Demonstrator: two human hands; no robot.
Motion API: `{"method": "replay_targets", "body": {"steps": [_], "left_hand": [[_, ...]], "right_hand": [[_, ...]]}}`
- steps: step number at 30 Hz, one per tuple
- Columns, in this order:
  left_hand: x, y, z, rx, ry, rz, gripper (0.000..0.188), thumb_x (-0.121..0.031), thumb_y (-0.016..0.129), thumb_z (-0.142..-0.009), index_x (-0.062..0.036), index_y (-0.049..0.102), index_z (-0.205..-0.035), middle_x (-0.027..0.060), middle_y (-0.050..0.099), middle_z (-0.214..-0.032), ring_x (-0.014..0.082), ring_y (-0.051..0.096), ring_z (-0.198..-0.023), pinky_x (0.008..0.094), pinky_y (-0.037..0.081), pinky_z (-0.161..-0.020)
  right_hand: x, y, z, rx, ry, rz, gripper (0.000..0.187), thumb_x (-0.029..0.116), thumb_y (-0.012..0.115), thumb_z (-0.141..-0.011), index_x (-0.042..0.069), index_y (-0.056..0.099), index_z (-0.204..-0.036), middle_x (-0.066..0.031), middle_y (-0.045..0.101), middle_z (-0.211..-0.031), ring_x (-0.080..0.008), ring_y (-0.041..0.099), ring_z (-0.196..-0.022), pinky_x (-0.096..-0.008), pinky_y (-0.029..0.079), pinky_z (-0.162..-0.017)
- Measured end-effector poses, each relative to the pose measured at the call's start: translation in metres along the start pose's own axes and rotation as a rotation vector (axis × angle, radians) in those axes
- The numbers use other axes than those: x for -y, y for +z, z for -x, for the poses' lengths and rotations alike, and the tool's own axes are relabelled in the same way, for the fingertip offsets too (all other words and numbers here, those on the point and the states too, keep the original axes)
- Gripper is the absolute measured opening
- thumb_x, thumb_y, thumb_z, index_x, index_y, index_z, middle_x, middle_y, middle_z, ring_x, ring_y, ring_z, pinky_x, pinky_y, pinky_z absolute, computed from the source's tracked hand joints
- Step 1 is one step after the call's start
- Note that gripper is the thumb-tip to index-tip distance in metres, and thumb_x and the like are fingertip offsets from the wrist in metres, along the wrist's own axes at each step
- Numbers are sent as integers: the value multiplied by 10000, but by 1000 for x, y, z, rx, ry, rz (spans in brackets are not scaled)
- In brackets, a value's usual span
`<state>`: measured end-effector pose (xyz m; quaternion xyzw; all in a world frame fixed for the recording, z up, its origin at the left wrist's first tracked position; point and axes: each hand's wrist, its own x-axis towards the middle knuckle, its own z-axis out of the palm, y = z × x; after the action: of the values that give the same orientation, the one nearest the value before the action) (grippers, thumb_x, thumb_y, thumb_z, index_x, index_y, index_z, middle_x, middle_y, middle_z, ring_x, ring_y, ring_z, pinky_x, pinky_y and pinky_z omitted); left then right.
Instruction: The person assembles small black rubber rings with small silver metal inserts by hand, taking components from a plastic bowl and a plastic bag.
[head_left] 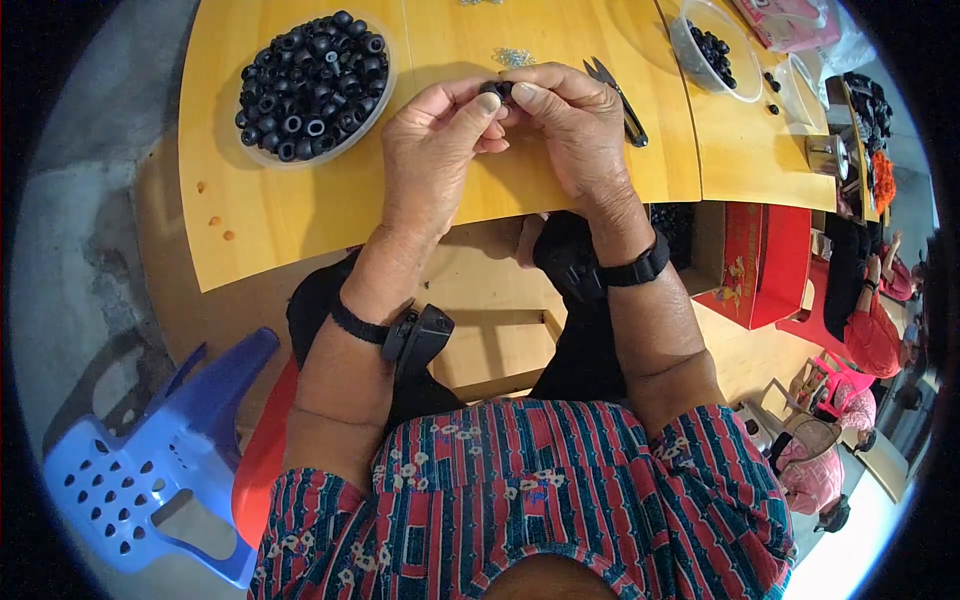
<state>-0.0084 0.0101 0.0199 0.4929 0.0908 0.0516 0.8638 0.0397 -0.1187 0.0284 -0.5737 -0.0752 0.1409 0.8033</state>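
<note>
My left hand (437,140) and my right hand (575,125) meet above the yellow table. Pinched between their fingertips is a small black plastic piece (497,91), partly covered by the thumbs. Just beyond the fingers lies a little heap of small shiny metal parts (514,57). To the right of my right hand rests a pair of black thread snips (619,100), blades pointing away from me. Left of my left hand, a clear round tub (388,98) is heaped with small black hollow round pieces (315,90).
At the far right stand a clear bowl (690,50) with more black pieces and a metal canister (826,156). Below the table edge is a red carton (765,265). A blue plastic stool (150,470) stands at left. Several people in red and pink sit at right.
</note>
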Motion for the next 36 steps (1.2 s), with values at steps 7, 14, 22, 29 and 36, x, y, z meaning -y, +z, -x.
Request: {"method": "replay_targets", "body": {"steps": [7,14,22,29,36], "left_hand": [[10,-5,-4,58,135,-155,197,-92,624,-835,14,617,-1001,45,606,-871,89,581,-690,209,500,-624],[2,2,1,112,171,-126,186,-57,592,-849,37,597,-1009,37,523,-868,111,597,-716,226,535,-630],[2,2,1,122,125,-122,203,-69,558,-875,40,581,-1044,36,515,-854,89,564,-718,199,518,-640],[1,-4,-2,201,218,-280,419,-273,581,-878,18,515,-1172,32,502,-885,98,505,-827,214,431,-752],[-3,-2,1,184,403,-746,465,-385,469,-905,36,470,-1102,159,495,-985,275,531,-892,349,440,-792]], "right_hand": [[12,-9,-4,146,202,-145,95,88,595,-837,-1,599,-870,-54,609,-740,-115,596,-664,-234,516,-636],[16,-11,2,313,358,-151,263,245,536,-875,-13,580,-847,-56,569,-712,-116,548,-613,-236,481,-567],[3,-5,2,279,213,-240,240,213,520,-878,-10,575,-810,-34,535,-663,-95,471,-559,-227,432,-529],[6,3,7,242,106,64,218,205,518,-881,-2,578,-850,-26,564,-688,-86,498,-557,-211,419,-505],[-8,4,4,204,-316,580,319,317,545,-844,26,570,-972,-114,614,-753,-209,611,-648,-292,488,-599]]}}
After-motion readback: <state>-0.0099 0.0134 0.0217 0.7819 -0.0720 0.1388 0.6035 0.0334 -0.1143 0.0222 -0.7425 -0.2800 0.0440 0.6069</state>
